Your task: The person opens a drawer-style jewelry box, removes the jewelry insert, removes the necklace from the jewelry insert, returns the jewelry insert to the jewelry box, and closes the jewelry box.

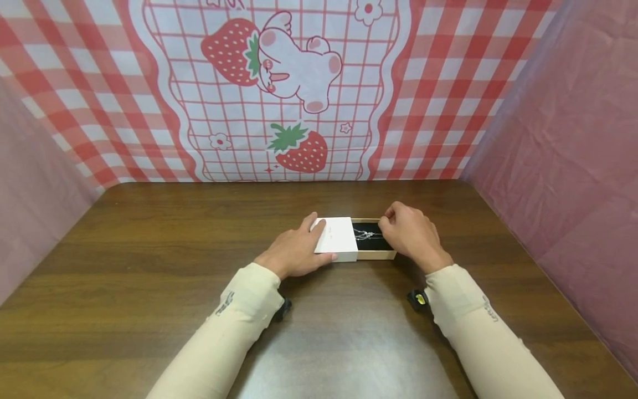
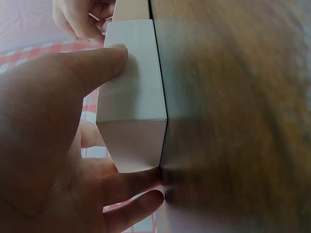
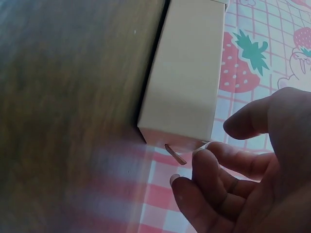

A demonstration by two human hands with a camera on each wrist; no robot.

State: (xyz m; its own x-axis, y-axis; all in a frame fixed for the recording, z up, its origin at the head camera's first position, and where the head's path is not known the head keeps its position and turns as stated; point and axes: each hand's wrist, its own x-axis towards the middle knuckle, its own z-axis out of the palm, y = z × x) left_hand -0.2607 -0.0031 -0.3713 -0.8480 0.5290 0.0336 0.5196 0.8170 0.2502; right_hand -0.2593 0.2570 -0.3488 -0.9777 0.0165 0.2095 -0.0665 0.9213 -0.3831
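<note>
From the head view, here we are at the dark brown wooden tabletop (image 1: 149, 249), and a flat, square white cardboard box cover (image 1: 336, 235) sits near its middle. The left hand (image 1: 294, 252) has the cover's left end, partly spread, one finger laid over the top. Out of the right side juts a tan cardboard drawer (image 1: 376, 255), partly open, and there on its black lining (image 1: 369, 245) lies a thin silver chain necklace (image 1: 368, 235)! The right hand (image 1: 411, 233) is at the drawer's right end, fingers bent. Cream sleeves (image 1: 478, 327) cover both forearms, and behind, a red-and-white checked cloth (image 1: 438, 83) with strawberries hangs at the back.

Over to the left wrist view: the thumb (image 2: 104, 65) lies along the cover's near wall, other fingers reaching round the left end and far side, so that's a grip. Beyond it, the right hand shows curled by the drawer.

Now the right wrist view: a small tan ribbon tab (image 3: 176, 154) pokes from the drawer's end wall, fingertips just beside it. That right hand is half closed, bent fingertips close to the drawer's upper corner; whether they pinch anything, I can't tell.
</note>
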